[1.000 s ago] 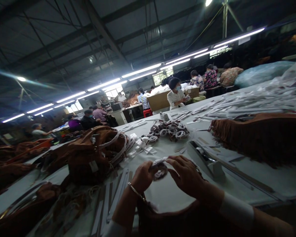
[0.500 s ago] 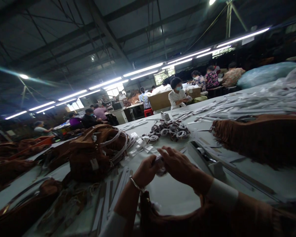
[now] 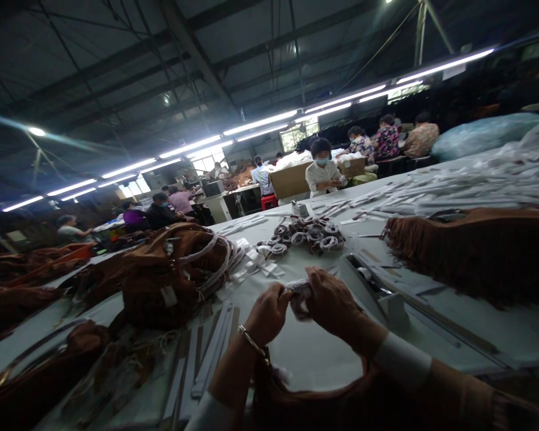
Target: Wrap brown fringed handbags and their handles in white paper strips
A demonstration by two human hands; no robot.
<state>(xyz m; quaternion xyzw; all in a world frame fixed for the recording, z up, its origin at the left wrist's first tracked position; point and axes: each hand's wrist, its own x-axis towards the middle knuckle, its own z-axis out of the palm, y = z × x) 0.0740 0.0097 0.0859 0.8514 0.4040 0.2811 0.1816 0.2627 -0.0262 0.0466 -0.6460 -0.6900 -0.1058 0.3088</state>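
My left hand [image 3: 267, 314] and my right hand [image 3: 332, 302] meet above the pale table [image 3: 309, 353], both closed on a small coiled strap roll [image 3: 299, 295] wrapped in pale paper. A bracelet sits on my left wrist. Beyond my hands lies a heap of similar coiled rolls [image 3: 308, 235]. A brown suede bag [image 3: 175, 272] with pale handles stands to the left of my hands. Another brown piece lies under my forearms at the near edge.
A brown fringed piece [image 3: 471, 248] lies at the right. A metal tape dispenser [image 3: 377, 290] sits right of my hands. White paper strips [image 3: 206, 353] lie at the near left, more across the far table. Other people sit working in the background.
My hands have lifted the roll slightly and moved it away from me, turning it between the fingers. The view has shifted a little.
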